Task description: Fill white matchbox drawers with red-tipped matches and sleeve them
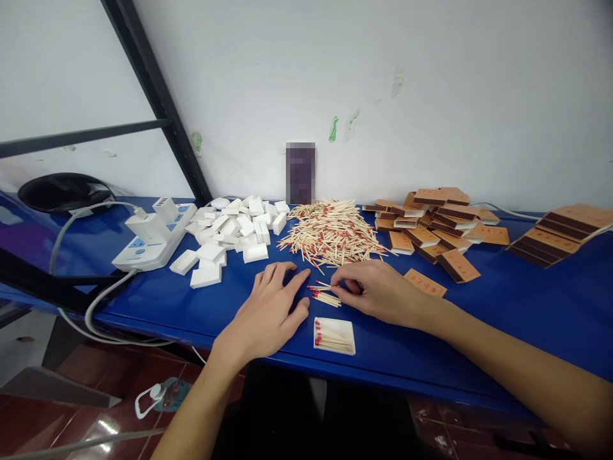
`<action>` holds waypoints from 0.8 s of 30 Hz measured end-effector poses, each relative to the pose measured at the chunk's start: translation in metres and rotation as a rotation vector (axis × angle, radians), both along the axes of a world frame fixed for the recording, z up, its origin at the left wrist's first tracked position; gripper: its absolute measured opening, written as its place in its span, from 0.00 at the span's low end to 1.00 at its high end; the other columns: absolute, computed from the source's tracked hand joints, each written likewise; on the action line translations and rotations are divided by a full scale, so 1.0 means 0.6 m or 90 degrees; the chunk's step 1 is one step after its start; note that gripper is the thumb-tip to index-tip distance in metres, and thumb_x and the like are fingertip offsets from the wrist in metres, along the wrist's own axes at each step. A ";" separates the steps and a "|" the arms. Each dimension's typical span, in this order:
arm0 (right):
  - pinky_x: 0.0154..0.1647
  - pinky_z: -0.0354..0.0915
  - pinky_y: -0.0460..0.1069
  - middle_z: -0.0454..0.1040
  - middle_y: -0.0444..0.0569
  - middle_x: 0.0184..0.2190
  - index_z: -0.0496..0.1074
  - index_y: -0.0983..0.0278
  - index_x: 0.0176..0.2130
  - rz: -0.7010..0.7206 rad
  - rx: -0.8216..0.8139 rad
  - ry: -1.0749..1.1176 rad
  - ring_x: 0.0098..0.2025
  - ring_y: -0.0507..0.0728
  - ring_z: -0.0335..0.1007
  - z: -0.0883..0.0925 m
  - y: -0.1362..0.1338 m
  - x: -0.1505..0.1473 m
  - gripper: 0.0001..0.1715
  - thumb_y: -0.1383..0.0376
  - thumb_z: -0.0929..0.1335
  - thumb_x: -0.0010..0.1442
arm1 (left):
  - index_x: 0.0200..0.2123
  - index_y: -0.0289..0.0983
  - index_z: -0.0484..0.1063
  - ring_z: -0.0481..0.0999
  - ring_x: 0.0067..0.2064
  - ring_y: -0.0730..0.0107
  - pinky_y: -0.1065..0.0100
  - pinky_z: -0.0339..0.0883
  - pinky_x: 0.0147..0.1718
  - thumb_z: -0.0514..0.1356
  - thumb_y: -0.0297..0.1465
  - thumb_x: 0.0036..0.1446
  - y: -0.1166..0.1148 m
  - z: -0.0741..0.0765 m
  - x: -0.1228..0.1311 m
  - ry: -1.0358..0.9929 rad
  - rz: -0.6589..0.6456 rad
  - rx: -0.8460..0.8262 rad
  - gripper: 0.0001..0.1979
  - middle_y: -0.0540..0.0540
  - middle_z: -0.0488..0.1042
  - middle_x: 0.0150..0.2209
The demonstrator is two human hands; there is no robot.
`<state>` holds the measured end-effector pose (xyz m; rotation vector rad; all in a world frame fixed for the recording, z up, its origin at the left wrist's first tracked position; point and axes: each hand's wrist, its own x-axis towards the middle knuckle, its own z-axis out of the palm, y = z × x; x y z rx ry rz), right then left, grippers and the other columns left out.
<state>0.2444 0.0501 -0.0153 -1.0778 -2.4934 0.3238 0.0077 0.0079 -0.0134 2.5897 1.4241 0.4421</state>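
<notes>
My left hand (271,310) rests on the blue tabletop with its fingers spread and nothing in them. Opposite it, my right hand (373,291) pinches the plain ends of a few red-tipped matches (322,285) between thumb and fingers. Just below those, a small row of matches (326,298) lies on the table, heads to the left. Nearest me is a white matchbox tray (354,338), partly filled with matches that also have their heads to the left. Behind both hands rises a big loose heap of matches (335,233).
White empty trays (230,227) are piled at the left, orange matchbox sleeves (431,220) at the right, with more sleeves (558,236) farther right. A power strip (143,252) with chargers and cables lies left beside a black metal frame (158,96). A blurred-out upright object (301,172) leans against the wall.
</notes>
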 end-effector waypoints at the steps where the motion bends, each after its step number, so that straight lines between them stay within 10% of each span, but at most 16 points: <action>1: 0.26 0.52 0.46 0.67 0.41 0.20 0.74 0.62 0.33 0.003 -0.005 -0.004 0.22 0.50 0.60 0.002 -0.001 0.001 0.09 0.64 0.66 0.62 | 0.65 0.38 0.61 0.57 0.64 0.49 0.44 0.58 0.60 0.49 0.37 0.70 0.000 0.000 0.000 0.002 -0.006 0.001 0.23 0.37 0.62 0.61; 24: 0.34 0.57 0.50 0.73 0.45 0.32 0.70 0.61 0.37 0.037 0.010 -0.035 0.33 0.54 0.66 0.007 -0.007 0.007 0.06 0.68 0.63 0.65 | 0.60 0.41 0.70 0.64 0.58 0.52 0.48 0.61 0.58 0.54 0.36 0.67 -0.006 0.011 0.002 -0.027 -0.043 -0.004 0.20 0.41 0.67 0.55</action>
